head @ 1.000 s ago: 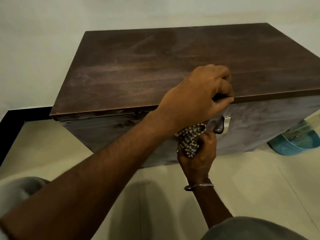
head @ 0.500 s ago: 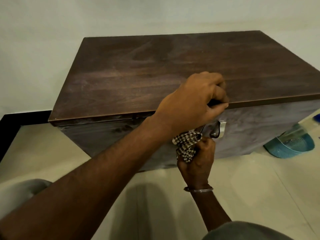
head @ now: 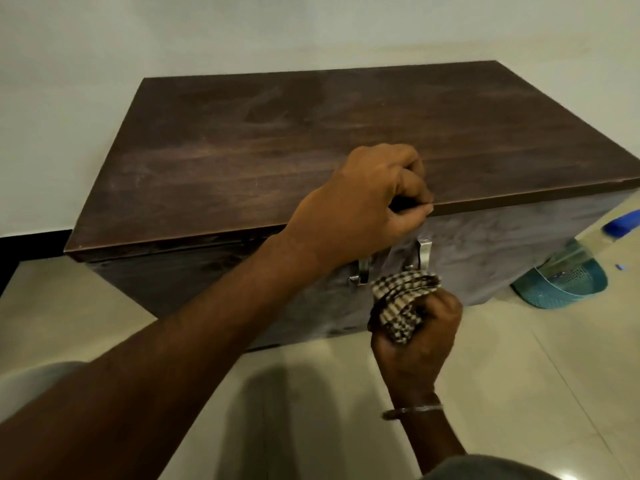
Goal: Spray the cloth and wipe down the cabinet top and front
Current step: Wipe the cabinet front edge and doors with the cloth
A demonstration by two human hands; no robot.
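Observation:
A low dark wooden cabinet [head: 277, 140] stands against a pale wall, its top seen from above and its front facing me. My left hand [head: 367, 206] grips the front edge of the cabinet top, fingers curled over it. Below it my right hand [head: 422, 334] is shut on a bunched checked cloth [head: 401, 306], which presses on the cabinet front just under two metal handles [head: 424, 254]. A spray bottle with a blue cap [head: 620, 225] lies partly in view at the right edge.
A teal mesh object [head: 561, 282] sits on the pale tiled floor [head: 519, 375] by the cabinet's right corner. A black strip [head: 20, 251] runs along the wall at the left. My grey-clad knees show at the bottom corners.
My right hand has carried the cloth down and to the right on the cabinet front, uncovering both metal handles. My left hand keeps its hold on the top's edge. The view has shifted slightly.

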